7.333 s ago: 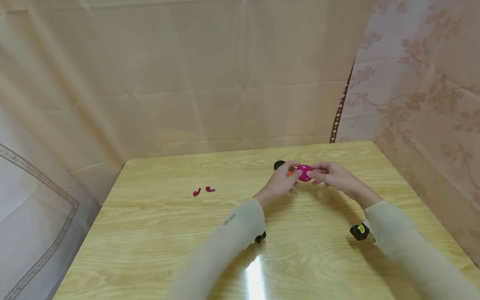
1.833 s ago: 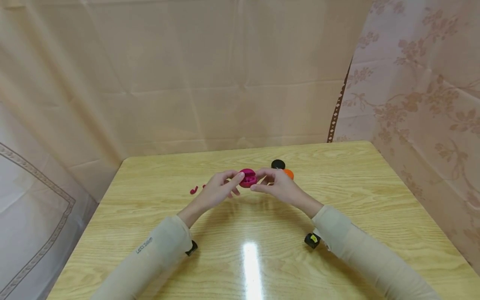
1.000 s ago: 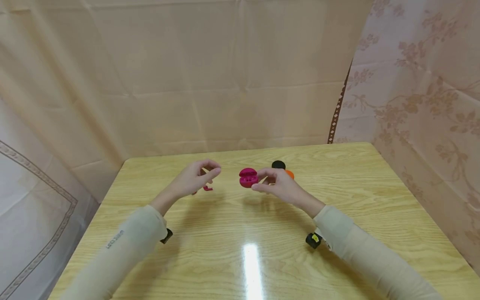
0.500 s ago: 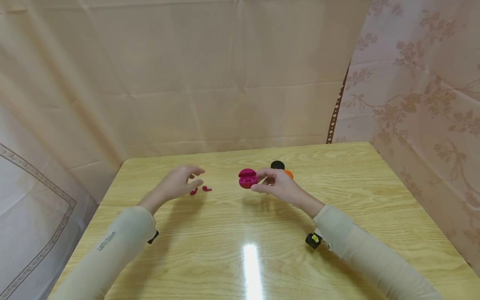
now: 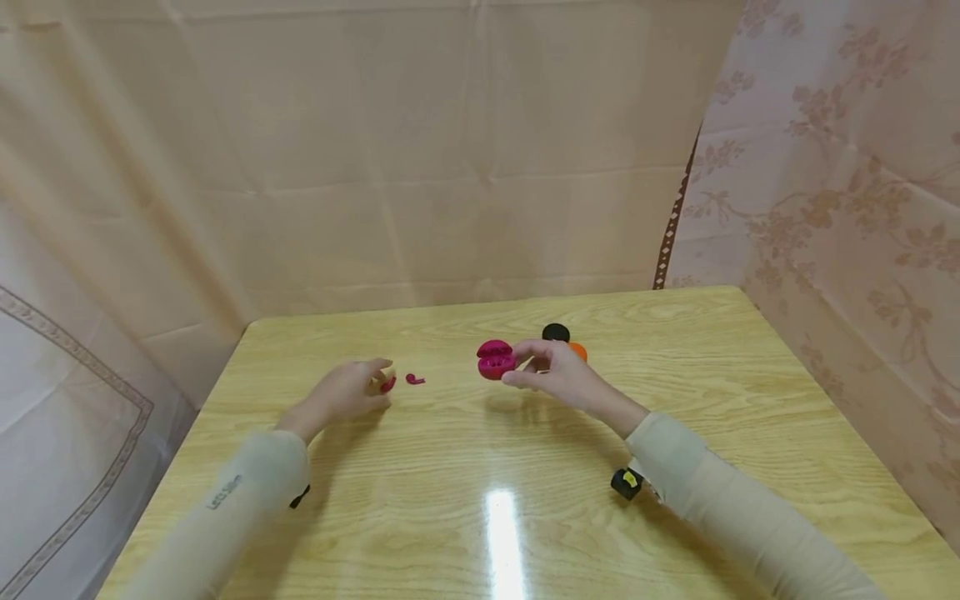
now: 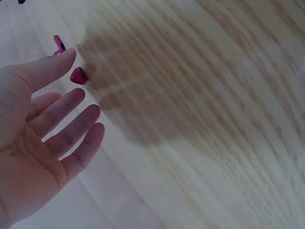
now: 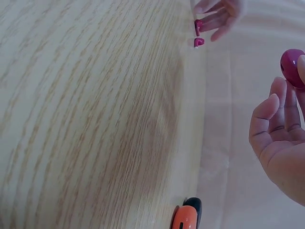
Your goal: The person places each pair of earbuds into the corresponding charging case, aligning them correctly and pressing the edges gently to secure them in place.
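My right hand (image 5: 558,372) pinches a magenta earbud case (image 5: 495,367) by its right side, raised over the table with its lid up. In the right wrist view only part of the case (image 7: 291,67) shows at the fingertips. My left hand (image 5: 341,393) is low over the table, thumb and fingers spread about one magenta earbud (image 5: 387,385). The left wrist view has that earbud (image 6: 78,76) in the gap between thumb and fingertips. A second magenta earbud (image 5: 415,379) lies just to the right on the wood.
Behind my right hand lie a round black case (image 5: 556,332) and an orange case (image 5: 578,351), partly covered by the hand. The wooden table (image 5: 450,467) ends at a beige curtain (image 5: 375,167) at the back. A patterned cloth (image 5: 847,208) hangs at the right.
Both hands brought the magenta case leftward and its lid came up. My left hand then let go of it, moved left and came down at the earbuds. The right hand keeps holding the case.
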### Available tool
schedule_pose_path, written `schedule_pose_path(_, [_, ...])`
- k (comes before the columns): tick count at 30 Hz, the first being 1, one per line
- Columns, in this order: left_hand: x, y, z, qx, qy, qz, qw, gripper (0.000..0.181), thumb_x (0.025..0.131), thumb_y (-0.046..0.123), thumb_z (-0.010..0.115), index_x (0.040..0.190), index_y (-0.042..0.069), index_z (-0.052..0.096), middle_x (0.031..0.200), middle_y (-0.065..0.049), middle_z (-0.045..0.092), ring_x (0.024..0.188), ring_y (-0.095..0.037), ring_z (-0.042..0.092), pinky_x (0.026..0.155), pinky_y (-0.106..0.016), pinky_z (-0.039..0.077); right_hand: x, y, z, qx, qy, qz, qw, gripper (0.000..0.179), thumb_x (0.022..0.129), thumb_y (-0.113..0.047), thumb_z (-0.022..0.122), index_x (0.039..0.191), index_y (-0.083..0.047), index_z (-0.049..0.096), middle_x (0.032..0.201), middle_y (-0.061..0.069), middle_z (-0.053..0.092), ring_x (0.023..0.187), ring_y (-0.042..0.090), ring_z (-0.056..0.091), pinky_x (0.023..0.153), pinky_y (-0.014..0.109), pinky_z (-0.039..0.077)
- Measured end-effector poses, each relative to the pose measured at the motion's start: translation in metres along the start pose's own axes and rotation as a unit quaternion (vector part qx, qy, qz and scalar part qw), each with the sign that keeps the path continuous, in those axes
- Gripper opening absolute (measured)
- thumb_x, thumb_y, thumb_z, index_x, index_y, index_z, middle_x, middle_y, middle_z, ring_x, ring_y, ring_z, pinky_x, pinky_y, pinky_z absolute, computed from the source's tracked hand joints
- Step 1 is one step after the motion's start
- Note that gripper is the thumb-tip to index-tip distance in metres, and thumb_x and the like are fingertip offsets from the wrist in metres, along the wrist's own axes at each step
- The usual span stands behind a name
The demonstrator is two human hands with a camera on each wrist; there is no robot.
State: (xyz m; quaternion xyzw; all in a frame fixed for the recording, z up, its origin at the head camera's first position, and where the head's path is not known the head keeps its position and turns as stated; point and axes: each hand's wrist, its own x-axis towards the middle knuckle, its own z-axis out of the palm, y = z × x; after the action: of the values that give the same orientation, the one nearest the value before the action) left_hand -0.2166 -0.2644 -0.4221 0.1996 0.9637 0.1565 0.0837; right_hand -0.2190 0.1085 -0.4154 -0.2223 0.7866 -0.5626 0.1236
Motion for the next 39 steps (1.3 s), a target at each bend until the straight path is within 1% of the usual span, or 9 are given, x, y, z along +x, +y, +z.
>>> schedule_pose_path(4, [0.002,-0.003,0.006,-0.013,0.012,0.001,0.9999,0.056,0.092,0.017,0.077,0.139,-0.005,0.056,0.118,-0.017,0.07,0.11,-0.035,0.066,0.098,-0.053,0.049,0.0,0.0,0.001,0.009,0.0,0.005,0.9999,0.038,0.088,-0.033,0.082,0.115,-0.01,0.071,0.105,0.007,0.069,0.087,0.03,0.066,0.082,0.059,0.054])
schedule_pose_path(6, [0.004,-0.004,0.008,-0.004,0.019,0.017,0.9997,0.046,0.092,0.014,0.077,0.132,-0.004,0.062,0.114,-0.015,0.072,0.101,-0.029,0.068,0.093,-0.05,0.053,0.0,0.0,0.001,0.013,-0.002,0.005,0.9999,0.038,0.088,-0.033,0.082,0.116,-0.01,0.07,0.105,0.007,0.069,0.089,0.035,0.066,0.082,0.059,0.053])
schedule_pose_path(10, [0.008,-0.004,0.015,0.029,0.041,0.048,0.9975,0.019,0.091,0.005,0.075,0.11,0.001,0.077,0.1,-0.01,0.075,0.083,-0.018,0.066,0.08,-0.042,0.057,0.0,0.0,0.0,0.015,-0.004,0.002,0.9999,0.039,0.088,-0.033,0.081,0.117,-0.009,0.07,0.105,0.008,0.069,0.093,0.041,0.065,0.082,0.058,0.053])
schedule_pose_path(12, [0.009,-0.002,0.017,0.048,0.058,0.063,0.9952,0.011,0.09,0.0,0.074,0.099,0.003,0.08,0.096,-0.008,0.076,0.08,-0.019,0.067,0.078,-0.042,0.057,0.0,0.0,0.0,0.016,-0.003,0.002,0.9999,0.038,0.089,-0.032,0.081,0.116,-0.009,0.07,0.105,0.008,0.069,0.094,0.044,0.065,0.081,0.058,0.054])
schedule_pose_path(16, [0.009,0.002,0.019,0.067,0.072,0.068,0.9928,0.014,0.089,-0.006,0.072,0.093,0.005,0.081,0.094,-0.009,0.076,0.083,-0.024,0.07,0.08,-0.045,0.057,-0.001,0.001,0.0,0.019,-0.001,0.006,0.9998,0.038,0.088,-0.033,0.082,0.116,-0.009,0.07,0.105,0.007,0.069,0.094,0.047,0.064,0.079,0.056,0.054])
schedule_pose_path(19, [0.01,0.003,0.017,0.066,0.058,0.064,0.994,0.015,0.089,-0.006,0.071,0.089,0.005,0.08,0.088,-0.006,0.075,0.076,-0.02,0.063,0.075,-0.042,0.056,-0.002,0.001,-0.001,0.017,0.0,0.005,0.9998,0.038,0.089,-0.031,0.081,0.117,-0.008,0.069,0.105,0.007,0.069,0.094,0.048,0.064,0.079,0.053,0.055])
schedule_pose_path(23, [0.013,0.003,0.013,0.063,0.029,0.082,0.9942,0.026,0.087,-0.012,0.065,0.072,0.008,0.068,0.067,0.002,0.056,0.064,-0.015,0.045,0.065,-0.034,0.043,-0.002,0.001,-0.002,0.016,0.002,-0.002,0.9999,0.035,0.09,-0.029,0.081,0.116,-0.009,0.07,0.104,0.008,0.069,0.093,0.046,0.064,0.077,0.051,0.055])
schedule_pose_path(28, [0.017,0.004,0.008,0.061,0.017,0.1,0.993,0.035,0.08,-0.018,0.058,0.062,0.012,0.053,0.06,0.008,0.039,0.059,-0.011,0.036,0.06,-0.03,0.032,-0.001,0.001,-0.002,0.019,-0.001,-0.002,0.9998,0.036,0.089,-0.031,0.081,0.116,-0.01,0.07,0.104,0.008,0.07,0.094,0.051,0.062,0.075,0.047,0.055])
schedule_pose_path(39, [0.021,0.005,0.005,0.059,0.011,0.072,0.9956,0.036,0.081,-0.014,0.061,0.06,0.013,0.049,0.059,0.008,0.034,0.058,-0.01,0.033,0.059,-0.029,0.028,0.0,0.002,-0.003,0.02,0.003,-0.002,0.9998,0.036,0.089,-0.031,0.081,0.116,-0.009,0.07,0.104,0.008,0.069,0.094,0.052,0.061,0.073,0.043,0.055])
